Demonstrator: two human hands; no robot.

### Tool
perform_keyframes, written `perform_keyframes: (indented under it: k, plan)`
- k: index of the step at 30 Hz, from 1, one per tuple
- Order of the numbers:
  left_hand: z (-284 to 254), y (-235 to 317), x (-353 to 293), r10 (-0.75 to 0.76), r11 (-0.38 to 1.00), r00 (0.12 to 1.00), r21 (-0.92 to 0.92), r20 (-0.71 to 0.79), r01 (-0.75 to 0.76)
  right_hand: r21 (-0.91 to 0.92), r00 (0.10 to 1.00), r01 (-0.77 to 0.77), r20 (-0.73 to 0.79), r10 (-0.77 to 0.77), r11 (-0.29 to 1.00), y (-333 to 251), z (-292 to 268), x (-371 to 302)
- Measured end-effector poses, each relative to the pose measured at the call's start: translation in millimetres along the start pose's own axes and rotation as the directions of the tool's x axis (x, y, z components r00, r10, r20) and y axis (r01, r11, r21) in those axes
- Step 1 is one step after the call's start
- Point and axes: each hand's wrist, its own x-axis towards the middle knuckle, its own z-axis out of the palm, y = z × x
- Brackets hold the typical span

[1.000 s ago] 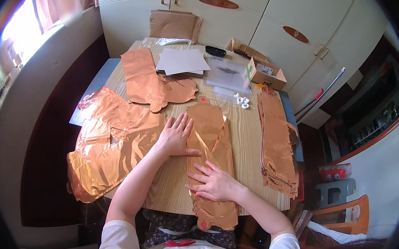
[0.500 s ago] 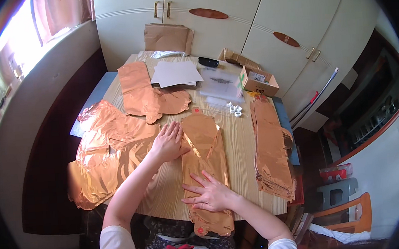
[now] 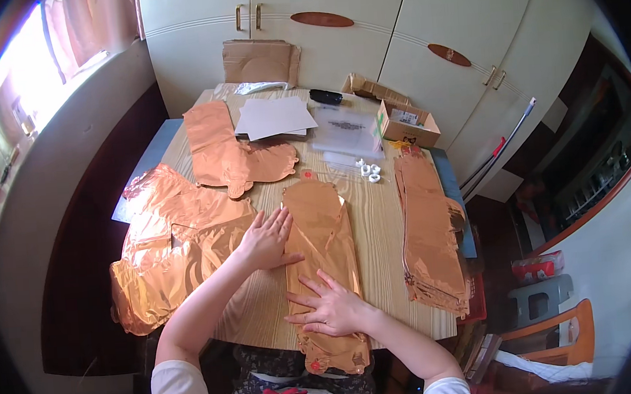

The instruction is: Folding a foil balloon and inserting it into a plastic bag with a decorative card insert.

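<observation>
A flat, copper-coloured foil balloon [image 3: 321, 222], folded into a long strip, lies lengthwise in front of me, its near end hanging over the table's front edge. My left hand [image 3: 266, 243] is flat with fingers stretched out along the strip's left edge, its thumb on the foil. Lower down, my right hand [image 3: 332, 307] rests palm down across the foil with its fingers spread. To the left lies a larger, crinkled copper foil balloon [image 3: 208, 234], partly behind my left forearm. Beyond it is another flat foil balloon [image 3: 209, 142] with a bent shape.
A stack of folded copper foil [image 3: 431, 225] lies along the table's right side. Toward the back are white sheets [image 3: 277, 115], a clear plastic bag [image 3: 344, 133], small white rolls [image 3: 371, 170], a black object [image 3: 325, 97] and an open cardboard box [image 3: 409, 126].
My left hand has slid slightly toward me along the foil's left edge, and the foil's upper part looks smoother. The right hand stays almost in place. The view has shifted a little.
</observation>
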Motion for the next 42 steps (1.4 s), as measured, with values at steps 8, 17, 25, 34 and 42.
perform_keyframes:
  k: [8, 17, 25, 34, 42]
  plan:
    - [-4, 0, 16, -0.051, 0.997, 0.996, 0.062, -0.071, 0.055, -0.026, 1.000, 0.005, 0.025, -0.005, 1.000, 1, 2, 0]
    - [13, 29, -11, 0.089, 0.985, 0.980, -0.130, -0.177, -0.113, -0.020, 0.998, -0.032, 0.050, 0.033, 0.999, 2, 5, 2]
    - [15, 26, -14, 0.122, 0.988, 0.981, -0.071, -0.151, -0.134, 0.088, 0.886, -0.244, -0.386, 0.258, 0.966, 62, -22, -11]
    - [5, 30, -15, 0.147, 0.983, 0.973, -0.082, -0.178, -0.163, 0.050, 0.822, -0.391, -0.431, 0.373, 0.919, 83, -4, -21]
    - [3, 31, -17, 0.160, 0.983, 0.970, -0.058, -0.182, -0.173, 0.034, 0.833, -0.399, -0.404, 0.378, 0.916, 82, -4, -20]
